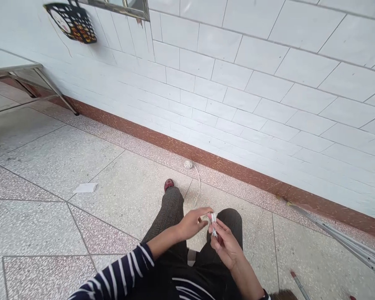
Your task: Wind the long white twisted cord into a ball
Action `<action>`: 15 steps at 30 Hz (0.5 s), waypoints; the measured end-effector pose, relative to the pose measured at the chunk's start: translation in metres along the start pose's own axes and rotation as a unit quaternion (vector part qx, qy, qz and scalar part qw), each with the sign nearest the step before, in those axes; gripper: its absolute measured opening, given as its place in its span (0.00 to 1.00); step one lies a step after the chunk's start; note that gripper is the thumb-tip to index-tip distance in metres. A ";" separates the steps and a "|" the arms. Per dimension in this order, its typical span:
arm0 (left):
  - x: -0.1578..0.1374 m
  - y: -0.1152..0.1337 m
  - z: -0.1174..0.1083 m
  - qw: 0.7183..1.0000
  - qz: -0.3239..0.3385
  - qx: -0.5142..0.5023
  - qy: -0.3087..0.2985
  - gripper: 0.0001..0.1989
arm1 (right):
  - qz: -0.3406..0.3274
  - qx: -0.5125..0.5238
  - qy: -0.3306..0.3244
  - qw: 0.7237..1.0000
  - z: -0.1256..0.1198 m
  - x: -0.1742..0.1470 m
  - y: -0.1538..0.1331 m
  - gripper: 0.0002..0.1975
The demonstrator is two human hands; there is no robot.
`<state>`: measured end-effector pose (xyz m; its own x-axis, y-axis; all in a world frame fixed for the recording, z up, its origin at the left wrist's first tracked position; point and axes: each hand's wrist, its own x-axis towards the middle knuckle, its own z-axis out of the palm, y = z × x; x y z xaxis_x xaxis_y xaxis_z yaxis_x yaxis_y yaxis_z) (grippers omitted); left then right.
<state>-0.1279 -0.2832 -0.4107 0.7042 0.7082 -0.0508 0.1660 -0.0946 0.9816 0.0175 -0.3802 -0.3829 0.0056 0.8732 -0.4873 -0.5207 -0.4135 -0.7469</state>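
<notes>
My right hand [226, 246] grips a small white strip-like piece [214, 218] with a dark line and some pink beside it; its exact kind is too small to tell. Close against it, my left hand [189, 225] has its fingers curled around pale yarn [199, 187], thumb and forefinger near the white piece's upper end. The strand trails from behind my left hand to a white ball of yarn [188, 164] lying on the floor by the wall. Both hands are above my knees.
Left of my legs a white piece of paper [86, 188] lies on the speckled floor. A metal-legged table [39, 68] stands at upper left, near a hanging black basket [71, 23]. Long grey strips [340, 235] lie along the wall at right, with a thin stick-like tool [300, 285] below.
</notes>
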 end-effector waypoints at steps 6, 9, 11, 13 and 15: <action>-0.003 -0.010 0.017 0.989 -0.041 -0.140 -0.029 0.14 | -0.003 -0.027 -0.046 0.999 0.008 -0.003 0.000 0.25; -0.001 -0.013 0.018 0.983 -0.062 -0.166 -0.041 0.22 | -0.043 -0.085 -0.034 0.995 0.006 0.001 -0.006 0.32; -0.005 -0.019 0.019 0.975 -0.094 -0.187 -0.073 0.26 | -0.081 -0.129 -0.003 0.988 0.000 0.006 -0.010 0.35; -0.013 -0.026 0.020 0.961 -0.136 -0.205 -0.122 0.28 | -0.113 -0.180 0.036 0.976 -0.009 0.015 -0.012 0.37; -0.022 -0.032 0.020 0.944 -0.176 -0.225 -0.165 0.29 | -0.140 -0.245 0.086 0.956 -0.020 0.024 -0.011 0.37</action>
<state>-0.1347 -0.3097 -0.4449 0.8496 0.3762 -0.3696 0.1716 0.4654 0.8683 0.0401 -0.3602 -0.3953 0.2485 0.9292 -0.2737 -0.0165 -0.2785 -0.9603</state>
